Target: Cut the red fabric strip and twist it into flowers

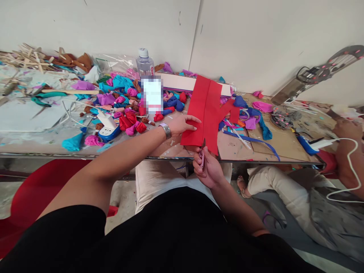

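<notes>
A long red sheet [212, 113], cloth or paper, lies over the table's front part, with a lengthwise line dividing it into two strips. My right hand [212, 170] is closed around the pinkish handles of a pair of scissors [202, 158]. The dark blades point away from me and meet the sheet's near end at the dividing line. On the sheet's left side rests my left hand [182, 125], fingers stretched out over the red surface. Smaller red pieces [234, 115] lie just right of the sheet.
Crumpled colourful pieces [125, 96] cover the table around a bottle [145, 62] and a lit, blurred phone screen [152, 94]. A blue-and-white power strip [109, 132] and green-handled pliers [47, 99] lie left. Another person's hand [348, 129] is at far right.
</notes>
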`<state>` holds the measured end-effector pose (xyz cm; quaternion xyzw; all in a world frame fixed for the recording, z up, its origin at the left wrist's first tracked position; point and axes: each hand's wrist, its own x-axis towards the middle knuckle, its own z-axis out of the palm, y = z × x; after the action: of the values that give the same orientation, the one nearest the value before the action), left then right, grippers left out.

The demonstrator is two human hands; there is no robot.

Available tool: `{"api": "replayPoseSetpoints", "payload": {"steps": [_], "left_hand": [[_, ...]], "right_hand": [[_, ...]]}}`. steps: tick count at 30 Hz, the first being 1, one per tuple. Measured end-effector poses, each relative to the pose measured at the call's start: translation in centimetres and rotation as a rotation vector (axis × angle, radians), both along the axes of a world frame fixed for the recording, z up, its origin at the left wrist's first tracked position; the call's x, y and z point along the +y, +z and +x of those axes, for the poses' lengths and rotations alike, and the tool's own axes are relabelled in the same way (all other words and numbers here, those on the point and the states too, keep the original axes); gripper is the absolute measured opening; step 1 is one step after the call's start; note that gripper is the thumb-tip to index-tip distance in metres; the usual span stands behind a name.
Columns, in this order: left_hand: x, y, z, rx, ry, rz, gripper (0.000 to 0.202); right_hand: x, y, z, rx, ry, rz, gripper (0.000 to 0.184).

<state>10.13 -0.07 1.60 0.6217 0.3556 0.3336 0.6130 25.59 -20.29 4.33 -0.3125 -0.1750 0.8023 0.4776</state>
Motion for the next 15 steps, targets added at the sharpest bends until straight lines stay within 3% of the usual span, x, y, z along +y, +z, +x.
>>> {"api": "replayPoseSetpoints", "payload": {"steps": [15], "left_hand": [[-0.49, 0.25, 0.07, 0.018, 0.001, 0.003, 0.052]], "right_hand": [[0.18, -0.11, 0.1, -0.042, -0.008, 0.016, 0.034]]}}
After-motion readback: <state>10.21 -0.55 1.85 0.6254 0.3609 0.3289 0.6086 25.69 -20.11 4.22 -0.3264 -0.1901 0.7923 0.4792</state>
